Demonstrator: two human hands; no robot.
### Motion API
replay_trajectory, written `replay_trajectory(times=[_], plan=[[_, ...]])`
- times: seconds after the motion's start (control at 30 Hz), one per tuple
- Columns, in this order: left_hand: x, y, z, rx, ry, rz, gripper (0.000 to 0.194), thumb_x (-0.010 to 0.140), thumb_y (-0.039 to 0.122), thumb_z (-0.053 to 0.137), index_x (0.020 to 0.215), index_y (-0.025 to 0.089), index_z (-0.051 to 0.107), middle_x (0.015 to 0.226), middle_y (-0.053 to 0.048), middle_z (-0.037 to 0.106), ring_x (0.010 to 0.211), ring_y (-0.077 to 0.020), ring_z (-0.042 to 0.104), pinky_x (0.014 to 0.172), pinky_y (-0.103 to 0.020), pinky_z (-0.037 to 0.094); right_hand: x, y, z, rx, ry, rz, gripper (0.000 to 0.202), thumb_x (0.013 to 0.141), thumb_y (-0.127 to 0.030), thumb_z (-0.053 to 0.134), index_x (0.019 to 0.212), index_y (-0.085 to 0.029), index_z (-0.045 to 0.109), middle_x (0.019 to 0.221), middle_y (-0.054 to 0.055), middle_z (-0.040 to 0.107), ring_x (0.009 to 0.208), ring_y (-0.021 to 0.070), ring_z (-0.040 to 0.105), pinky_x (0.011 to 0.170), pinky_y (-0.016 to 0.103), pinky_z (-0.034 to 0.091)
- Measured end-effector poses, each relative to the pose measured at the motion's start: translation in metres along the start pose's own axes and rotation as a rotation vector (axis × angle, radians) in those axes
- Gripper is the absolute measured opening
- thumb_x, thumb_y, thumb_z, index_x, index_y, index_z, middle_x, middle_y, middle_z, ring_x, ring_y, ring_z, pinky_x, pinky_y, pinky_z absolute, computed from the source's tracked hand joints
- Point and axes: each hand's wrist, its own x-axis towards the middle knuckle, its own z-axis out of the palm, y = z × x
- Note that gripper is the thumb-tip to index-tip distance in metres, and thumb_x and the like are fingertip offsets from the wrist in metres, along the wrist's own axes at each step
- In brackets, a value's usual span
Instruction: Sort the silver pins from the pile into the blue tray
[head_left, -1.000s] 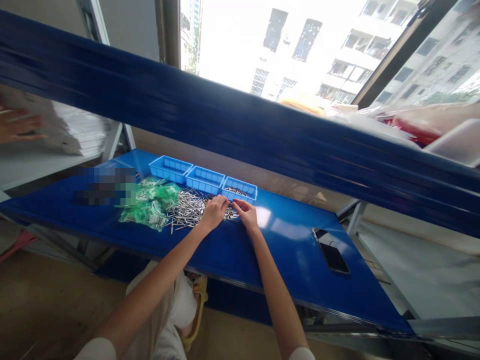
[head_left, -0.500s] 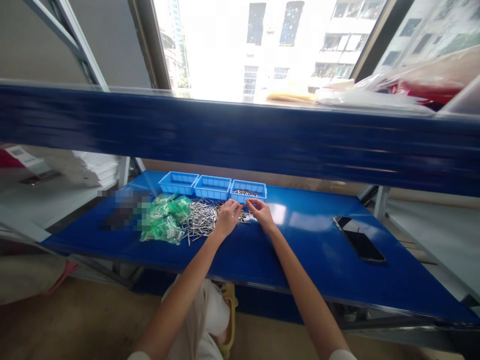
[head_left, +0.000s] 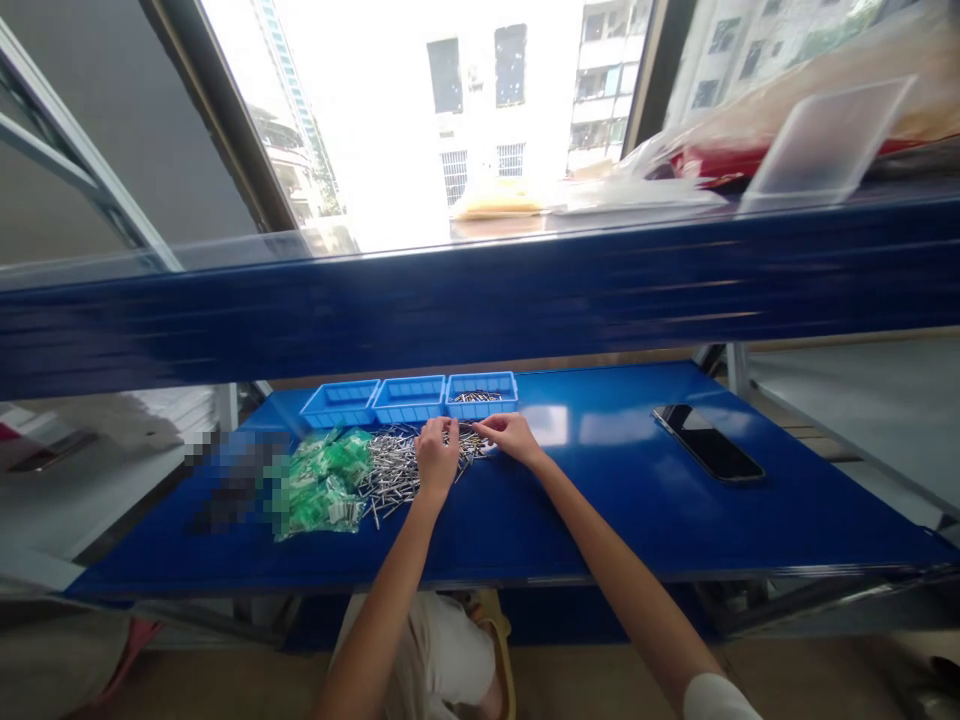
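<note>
A heap of thin metal pins (head_left: pixel 390 470) lies on the blue table. Over its right part is my left hand (head_left: pixel 438 452), fingers bent together; what they hold, if anything, is hidden. My right hand (head_left: pixel 510 436) is at the heap's right edge, thumb and forefinger pinched, their tips too small to make out. Behind the hands stands the right blue tray (head_left: pixel 482 408), with some pins inside. The middle blue tray (head_left: pixel 409 412) and the left blue tray (head_left: pixel 340 418) stand beside it in a row and show no pins.
Green plastic bags (head_left: pixel 322 485) lie left of the heap, beside a dark blurred patch. A phone (head_left: pixel 709 443) lies on the right of the table. A blue shelf beam (head_left: pixel 480 300) crosses above the table's back, with plastic bags on the shelf.
The camera view has tilted and shifted. Against the pins, my left hand has moved a little left, and my right hand stays at the heap's right edge with its fingers closer together.
</note>
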Motion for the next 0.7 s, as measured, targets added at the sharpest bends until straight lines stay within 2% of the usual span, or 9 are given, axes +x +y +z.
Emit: replay_trajectory(times=[0.23, 0.3, 0.4, 0.47, 0.53, 0.63, 0.7], plan=[[0.003, -0.006, -0.002, -0.041, -0.004, -0.086, 0.024, 0.084, 0.033, 0.037, 0.079, 0.019, 0.055, 0.08, -0.004, 0.059, 0.074, -0.0182, 0.054, 0.068, -0.03, 0.039, 0.005, -0.002, -0.001, 0.056, 0.148, 0.144, 0.035, 0.069, -0.045, 0.061, 0.068, -0.011, 0.067, 0.062, 0.008, 0.065, 0.045, 0.0127, 0.054, 0.035, 0.02, 0.039], [0.003, -0.008, -0.001, -0.018, -0.002, -0.078, 0.027, 0.084, 0.034, 0.036, 0.074, 0.019, 0.055, 0.078, -0.004, 0.059, 0.073, -0.0181, 0.054, 0.067, -0.031, 0.039, 0.008, -0.005, 0.001, 0.228, 0.156, 0.156, 0.038, 0.076, -0.046, 0.054, 0.084, -0.012, 0.067, 0.072, 0.009, 0.067, 0.048, 0.0119, 0.056, 0.037, 0.019, 0.042], [0.003, -0.011, 0.0, 0.005, -0.004, -0.041, 0.029, 0.084, 0.034, 0.036, 0.069, 0.019, 0.056, 0.075, -0.005, 0.059, 0.07, -0.018, 0.053, 0.067, -0.032, 0.038, 0.01, -0.01, 0.002, 0.529, 0.061, 0.142, 0.043, 0.084, -0.045, 0.042, 0.116, -0.019, 0.052, 0.099, 0.009, 0.065, 0.06, 0.012, 0.061, 0.043, 0.02, 0.046], [0.003, -0.013, 0.001, 0.01, -0.007, -0.019, 0.029, 0.084, 0.034, 0.036, 0.068, 0.019, 0.056, 0.075, -0.005, 0.059, 0.068, -0.0179, 0.052, 0.067, -0.032, 0.038, 0.011, -0.01, 0.0, 0.565, -0.005, 0.128, 0.043, 0.084, -0.044, 0.042, 0.122, -0.024, 0.046, 0.111, 0.007, 0.06, 0.069, 0.013, 0.063, 0.045, 0.02, 0.047], [0.003, -0.013, 0.001, 0.002, 0.001, -0.003, 0.029, 0.083, 0.034, 0.037, 0.067, 0.02, 0.056, 0.073, -0.005, 0.059, 0.066, -0.0176, 0.051, 0.065, -0.032, 0.038, 0.01, -0.007, -0.002, 0.425, 0.014, 0.118, 0.04, 0.082, -0.042, 0.045, 0.118, -0.024, 0.05, 0.111, 0.007, 0.06, 0.069, 0.0134, 0.063, 0.045, 0.02, 0.046], [0.003, -0.013, 0.001, -0.006, 0.031, 0.02, 0.026, 0.082, 0.034, 0.04, 0.067, 0.02, 0.057, 0.072, -0.004, 0.059, 0.065, -0.0171, 0.051, 0.065, -0.032, 0.038, 0.007, 0.0, -0.006, -0.003, 0.122, 0.047, 0.033, 0.076, -0.044, 0.054, 0.096, -0.021, 0.064, 0.094, 0.006, 0.065, 0.068, 0.0154, 0.061, 0.051, 0.023, 0.046], [0.003, -0.012, 0.0, 0.018, 0.038, 0.029, 0.023, 0.08, 0.034, 0.043, 0.068, 0.02, 0.057, 0.072, -0.004, 0.059, 0.066, -0.0176, 0.051, 0.067, -0.033, 0.038, 0.004, 0.003, -0.009, -0.288, 0.152, -0.012, 0.034, 0.068, -0.049, 0.061, 0.086, -0.022, 0.067, 0.089, 0.005, 0.065, 0.076, 0.0193, 0.06, 0.061, 0.027, 0.046]])
